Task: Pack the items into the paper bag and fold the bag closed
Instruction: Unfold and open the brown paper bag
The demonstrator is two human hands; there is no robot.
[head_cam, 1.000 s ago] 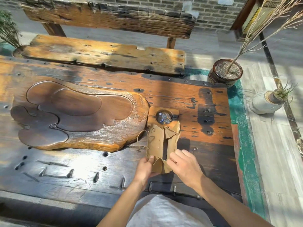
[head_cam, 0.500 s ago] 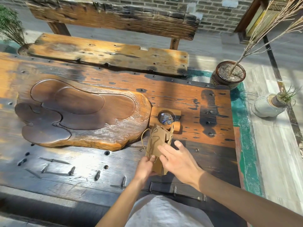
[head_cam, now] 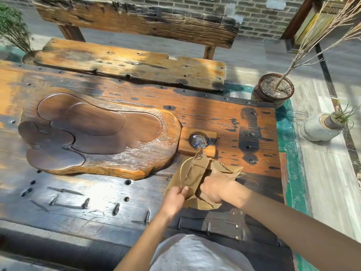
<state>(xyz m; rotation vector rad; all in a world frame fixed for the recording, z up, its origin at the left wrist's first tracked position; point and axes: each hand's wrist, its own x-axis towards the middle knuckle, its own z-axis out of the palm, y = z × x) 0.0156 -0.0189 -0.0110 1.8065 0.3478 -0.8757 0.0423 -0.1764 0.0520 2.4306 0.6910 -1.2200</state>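
A brown paper bag (head_cam: 193, 173) with thin cord handles lies crumpled on the dark wooden table (head_cam: 97, 202), just in front of me. My left hand (head_cam: 174, 200) pinches the bag's near left edge. Over the bag's right half, my right hand (head_cam: 216, 189) presses down with fingers curled into the paper. A flap of the bag sticks out to the right of that hand. Whatever is inside the bag is hidden.
A small wooden block (head_cam: 197, 140) with a round hollow holding blue-grey bits sits just behind the bag. A large carved wooden tray (head_cam: 97, 133) lies to the left. A bench (head_cam: 127, 65) stands beyond the table; two potted plants (head_cam: 273, 90) stand on the floor at right.
The bag has gone from a neat folded shape to a crumpled, spread one. My right hand moved onto its right half and pushed a flap out rightward; my left hand kept its grip.
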